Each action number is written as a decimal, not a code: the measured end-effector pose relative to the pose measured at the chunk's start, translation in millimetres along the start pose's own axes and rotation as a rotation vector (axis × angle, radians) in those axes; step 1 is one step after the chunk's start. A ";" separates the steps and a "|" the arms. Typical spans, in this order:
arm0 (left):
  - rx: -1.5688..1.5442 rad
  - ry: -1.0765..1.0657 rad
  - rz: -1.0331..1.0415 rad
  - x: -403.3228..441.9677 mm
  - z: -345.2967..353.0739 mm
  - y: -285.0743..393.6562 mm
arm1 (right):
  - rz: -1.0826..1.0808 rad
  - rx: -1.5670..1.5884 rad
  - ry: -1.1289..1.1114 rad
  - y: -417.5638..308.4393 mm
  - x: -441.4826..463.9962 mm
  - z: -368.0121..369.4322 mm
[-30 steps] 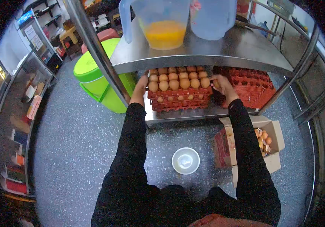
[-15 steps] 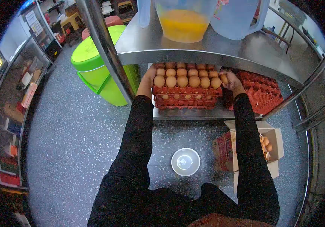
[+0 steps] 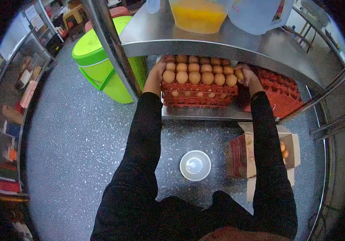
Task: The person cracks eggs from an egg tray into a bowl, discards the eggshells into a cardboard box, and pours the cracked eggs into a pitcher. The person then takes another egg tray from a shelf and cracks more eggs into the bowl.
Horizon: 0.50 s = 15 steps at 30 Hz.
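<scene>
Rows of brown eggs [image 3: 194,77] fill the top of a stack of red egg trays [image 3: 200,100] on the lower steel shelf. At the stack's left edge my left hand [image 3: 158,72] is closed on the top tray, its fingertips hidden behind the side. On the right, my right hand [image 3: 246,75] has its fingers bent round an egg [image 3: 240,74] beside the tray's right end; its other fingers are partly hidden. Close to that hand stands a pile of empty red trays [image 3: 279,94].
Overhead, the steel shelf [image 3: 220,44] bears a jug of yellow liquid [image 3: 198,18] and another jug [image 3: 256,16]. A white bowl [image 3: 195,165] and an open carton [image 3: 236,156] with eggs sit on the floor. A green bin [image 3: 96,52] stands left.
The view has shifted, so the shelf and jugs sit higher and further right. Both hands stay at the sides of the egg stack.
</scene>
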<state>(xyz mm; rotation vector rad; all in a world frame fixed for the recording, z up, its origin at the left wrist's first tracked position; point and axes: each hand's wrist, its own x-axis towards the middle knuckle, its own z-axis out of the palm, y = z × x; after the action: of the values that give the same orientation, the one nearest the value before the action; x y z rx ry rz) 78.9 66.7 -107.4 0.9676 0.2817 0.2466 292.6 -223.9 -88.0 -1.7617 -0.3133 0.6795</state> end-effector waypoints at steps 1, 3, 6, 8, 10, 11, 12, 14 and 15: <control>-0.010 0.018 0.026 1.7 -1.1 -0.7 | 0.003 -0.002 0.001 2.3 2.9 -1.6; 0.022 0.043 0.054 5.6 -3.6 -1.4 | 0.023 0.188 0.030 9.5 8.2 -2.4; 0.061 0.029 -0.009 26.6 -21.4 -1.5 | -0.641 -0.292 -0.034 50.9 52.0 -29.1; 0.060 0.007 -0.076 28.9 -24.4 -3.2 | -0.390 -0.138 -0.005 20.0 19.9 -9.5; 0.118 0.057 -0.079 14.3 -8.9 7.2 | 0.091 0.160 0.029 16.2 15.1 -8.2; 0.117 0.058 -0.082 11.0 -5.4 8.3 | -0.379 -0.147 -0.005 42.6 41.5 -26.9; 0.101 0.083 -0.073 8.9 -2.8 8.8 | -0.608 -0.311 -0.040 49.5 51.7 -32.2; 0.086 0.111 -0.066 10.9 -6.3 6.4 | -0.703 -0.354 -0.057 54.8 61.6 -35.2; 0.065 0.075 -0.075 12.7 -8.0 6.1 | -0.630 -0.304 -0.065 55.8 67.3 -37.2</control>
<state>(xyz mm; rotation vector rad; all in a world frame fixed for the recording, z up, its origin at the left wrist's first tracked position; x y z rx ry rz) 87.5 80.4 -108.1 1.0109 0.3960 0.2066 360.7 -234.0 -153.4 -1.7825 -1.0077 0.2379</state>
